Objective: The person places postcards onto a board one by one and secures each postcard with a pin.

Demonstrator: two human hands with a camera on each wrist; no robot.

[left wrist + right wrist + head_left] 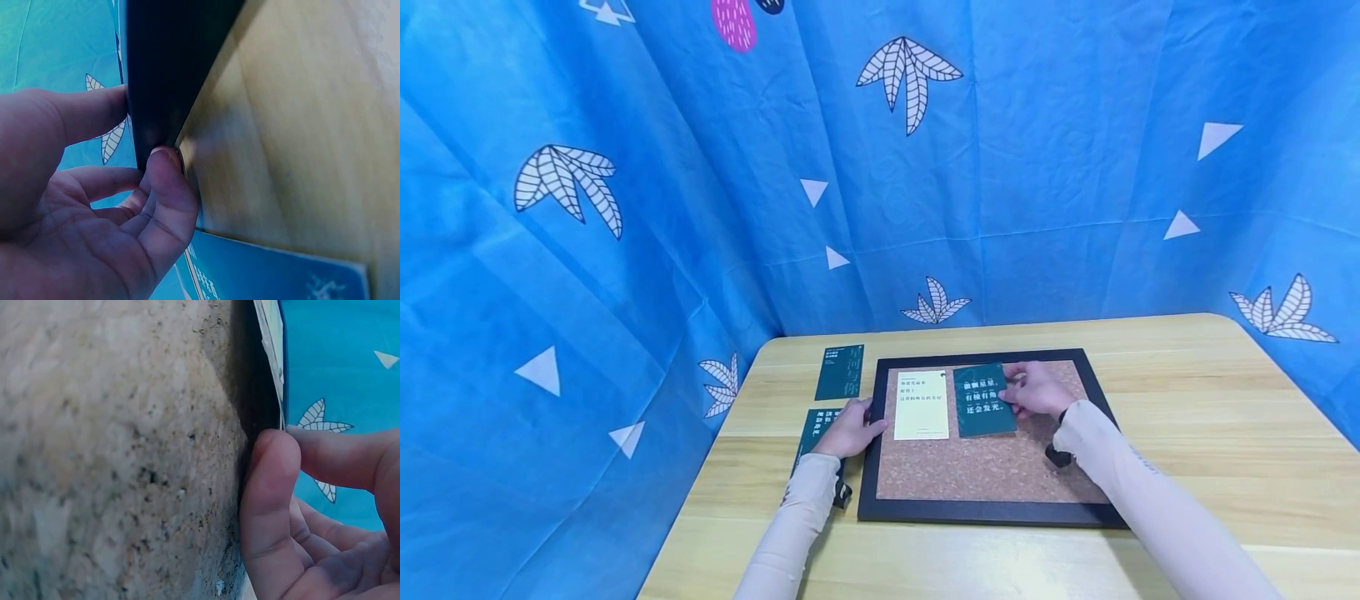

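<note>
A framed corkboard [970,471] with a black rim lies on the wooden table. My left hand [847,429] grips the board's left edge; in the left wrist view, the thumb and fingers [169,181] bend at the black frame [169,56]. A pale yellow card [921,417] with printed characters lies on the cork, a small dark spot at its top right corner. Beside it is a dark green card [981,400] with white lettering. My right hand [1036,390] pinches its right edge between thumb and index finger, and in the right wrist view this edge stands off the cork [144,456].
Left of the board lies another dark green card [835,375]. A further green card [808,437] is partly hidden beneath my left hand and wrist. Blue patterned cloth [910,208] hangs behind and to the left of the table [1225,417].
</note>
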